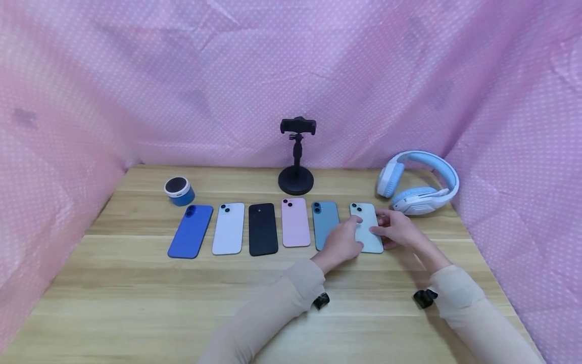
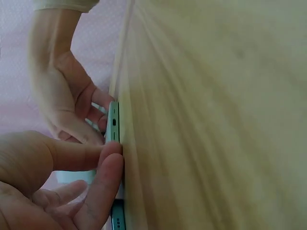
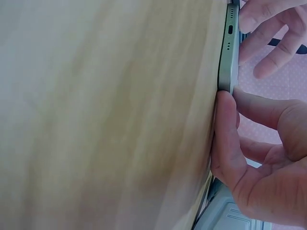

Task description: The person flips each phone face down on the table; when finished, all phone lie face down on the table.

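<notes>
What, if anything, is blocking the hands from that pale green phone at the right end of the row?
Nothing visible: the left hand and right hand both touch the pale green phone, one at each side. The teal phone lies beside it, not in the way.

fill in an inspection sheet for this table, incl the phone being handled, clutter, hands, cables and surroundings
Surface: wood-grain table
Job's thing: pale green phone, camera side up, at the right end of a row
Clutter: to its left along the row, teal phone, pink phone, black phone, white phone, blue phone; behind the row, speaker, phone stand without a phone, headphones
Left hand: fingers on the pale green phone's left side
Right hand: grips its right side
Cables: nothing seen
Surroundings: pink dotted cloth behind and at both sides
</notes>
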Tool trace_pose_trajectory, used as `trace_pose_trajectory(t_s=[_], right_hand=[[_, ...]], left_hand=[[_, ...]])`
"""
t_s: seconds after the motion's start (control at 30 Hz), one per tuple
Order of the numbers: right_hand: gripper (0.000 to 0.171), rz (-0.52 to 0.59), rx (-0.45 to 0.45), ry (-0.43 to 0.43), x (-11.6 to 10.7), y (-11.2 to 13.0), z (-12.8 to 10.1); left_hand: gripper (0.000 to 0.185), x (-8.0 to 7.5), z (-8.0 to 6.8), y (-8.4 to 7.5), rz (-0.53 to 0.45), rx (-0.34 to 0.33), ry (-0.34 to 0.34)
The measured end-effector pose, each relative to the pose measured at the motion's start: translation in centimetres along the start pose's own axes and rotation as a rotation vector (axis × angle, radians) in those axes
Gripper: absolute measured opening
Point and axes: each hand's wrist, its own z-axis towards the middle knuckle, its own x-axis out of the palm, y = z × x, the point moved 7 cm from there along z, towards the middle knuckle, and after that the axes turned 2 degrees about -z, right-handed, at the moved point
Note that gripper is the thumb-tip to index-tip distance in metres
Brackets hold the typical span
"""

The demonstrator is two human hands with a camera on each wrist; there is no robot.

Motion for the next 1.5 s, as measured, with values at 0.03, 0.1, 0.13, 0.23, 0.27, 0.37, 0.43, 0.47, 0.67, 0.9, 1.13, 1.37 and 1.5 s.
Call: trace_pose_trajectory(t_s=[0.03, 0.1, 0.13, 0.23, 0.27, 0.37, 0.43, 0.47, 0.67, 0.9, 1.13, 1.37, 1.5], right_hand=[[0.064, 0.000, -0.005, 0.001, 0.1, 0.0, 0.1], [0.064, -0.009, -0.012, 0.000, 0.2, 0.1, 0.2], [0.064, -0.011, -0.013, 0.000, 0.3, 0.1, 0.3], [0.064, -0.024, -0.014, 0.005, 0.3, 0.2, 0.3], [0.064, -0.027, -0.010, 0.009, 0.3, 0.2, 0.3], [0.063, -0.038, -0.011, 0.033, 0.2, 0.4, 0.2], [0.060, -0.070, -0.028, 0.045, 0.0, 0.7, 0.2], [0.058, -0.092, -0.035, 0.047, -0.1, 0.8, 0.2], [0.054, -0.154, -0.048, 0.058, -0.5, 1.0, 0.3], [0.056, -0.100, -0.022, 0.093, -0.3, 1.1, 0.2], [0.071, 0.046, 0.011, 0.168, -0.2, 1.7, -0.2], [0.078, 0.277, 0.036, 0.222, -0.5, 1.7, -1.1], [0.076, 0.343, 0.040, 0.239, -0.7, 1.2, -1.6]], left_hand=[[0.056, -0.1, 0.0, 0.1, 0.006, -0.001, -0.004], [0.055, -0.2, 0.0, 0.2, 0.028, 0.009, -0.012], [0.055, -0.3, -0.1, 0.1, 0.033, 0.014, -0.012], [0.053, -0.2, -0.2, -0.1, 0.040, 0.029, -0.015], [0.052, -0.2, -0.2, -0.1, 0.042, 0.033, -0.016], [0.052, 0.0, -0.3, -0.4, 0.049, 0.037, -0.027], [0.051, 0.1, -0.4, -0.6, 0.049, 0.046, -0.034], [0.051, 0.1, -0.4, -0.7, 0.047, 0.054, -0.037], [0.061, 0.7, -0.4, -0.8, -0.028, 0.047, -0.029], [0.075, 0.8, -0.1, 0.2, -0.270, -0.093, 0.037], [0.070, 0.1, -0.6, 0.7, -0.422, -0.185, 0.070], [0.061, 0.0, -0.7, 0.6, -0.433, -0.179, 0.075], [0.057, 0.3, -0.6, 0.4, -0.445, -0.179, 0.081]])
